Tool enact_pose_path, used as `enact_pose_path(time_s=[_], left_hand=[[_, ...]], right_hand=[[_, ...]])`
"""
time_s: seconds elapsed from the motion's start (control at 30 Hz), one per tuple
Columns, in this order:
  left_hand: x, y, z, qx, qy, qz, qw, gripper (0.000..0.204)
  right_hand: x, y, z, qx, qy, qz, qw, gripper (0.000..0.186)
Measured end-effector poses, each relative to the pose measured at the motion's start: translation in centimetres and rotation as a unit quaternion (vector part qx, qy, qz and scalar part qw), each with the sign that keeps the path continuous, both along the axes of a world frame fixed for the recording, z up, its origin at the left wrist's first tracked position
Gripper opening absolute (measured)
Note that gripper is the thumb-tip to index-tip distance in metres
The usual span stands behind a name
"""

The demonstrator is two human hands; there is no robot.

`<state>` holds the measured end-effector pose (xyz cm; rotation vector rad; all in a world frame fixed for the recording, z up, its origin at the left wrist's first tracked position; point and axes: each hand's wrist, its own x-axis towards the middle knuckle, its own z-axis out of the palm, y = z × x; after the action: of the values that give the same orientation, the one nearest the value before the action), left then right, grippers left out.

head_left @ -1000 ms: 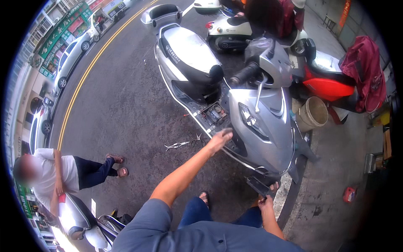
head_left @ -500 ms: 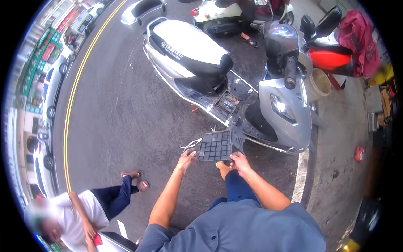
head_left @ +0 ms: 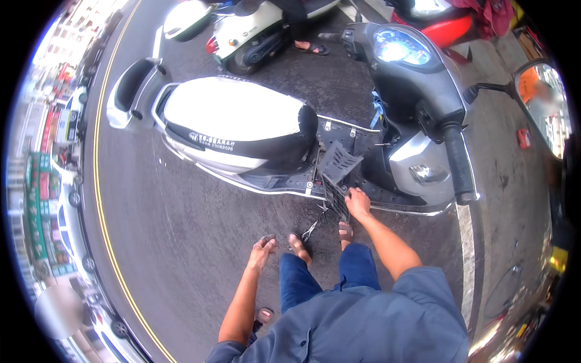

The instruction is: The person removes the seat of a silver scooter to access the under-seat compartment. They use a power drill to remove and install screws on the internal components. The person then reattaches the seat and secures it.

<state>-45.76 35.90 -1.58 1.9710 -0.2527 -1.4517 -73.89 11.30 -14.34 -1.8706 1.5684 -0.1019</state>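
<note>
A silver-grey scooter (head_left: 242, 158) with a white-topped seat (head_left: 236, 109) stands sideways in front of me. My right hand (head_left: 358, 202) grips the edge of a dark plastic cover (head_left: 340, 164), with slots in one part and a grid in another. This cover is tilted against the scooter's footboard (head_left: 357, 134), hiding the part beneath it. Lower and to the left, my left hand (head_left: 262, 251) hovers over the road with loosely bent fingers, and I see nothing in it. A silver pliers-like tool (head_left: 310, 230) shows near my feet.
The scooter's handlebar grip (head_left: 458, 163) and mirror (head_left: 544, 100) jut out at the right. A cream scooter (head_left: 260, 33) with a person's foot (head_left: 311, 48) beside it stands behind. A red scooter (head_left: 436, 30) is at the back right. Cars (head_left: 71, 206) line the far left.
The cover has gone from held before me, by both hands, to tilted at the footboard in my right hand. My left hand has come away from it. My view has shifted closer to the scooter.
</note>
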Motion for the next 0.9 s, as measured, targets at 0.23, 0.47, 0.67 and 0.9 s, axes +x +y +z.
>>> enact_pose_path(time_s=[0.23, 0.47, 0.67, 0.9], left_hand=[[15.1, -16.7, 3.6, -0.092, -0.025, -0.155, 0.983, 0.043], [23.2, -38.5, 5.6, -0.250, -0.067, -0.301, 0.918, 0.035], [22.6, -53.3, 3.2, -0.250, -0.123, -0.484, 0.830, 0.038], [10.3, -67.1, -11.5, -0.138, -0.191, -0.624, 0.745, 0.041]], right_hand=[[3.5, -3.8, -3.0, -0.054, 0.043, -0.056, 0.996, 0.016], [10.5, 0.2, -10.8, -0.120, 0.068, -0.214, 0.967, 0.020], [19.8, 4.6, -13.4, -0.090, 0.053, -0.186, 0.977, 0.018], [24.9, 6.0, -22.1, -0.034, 0.006, -0.359, 0.933, 0.024]])
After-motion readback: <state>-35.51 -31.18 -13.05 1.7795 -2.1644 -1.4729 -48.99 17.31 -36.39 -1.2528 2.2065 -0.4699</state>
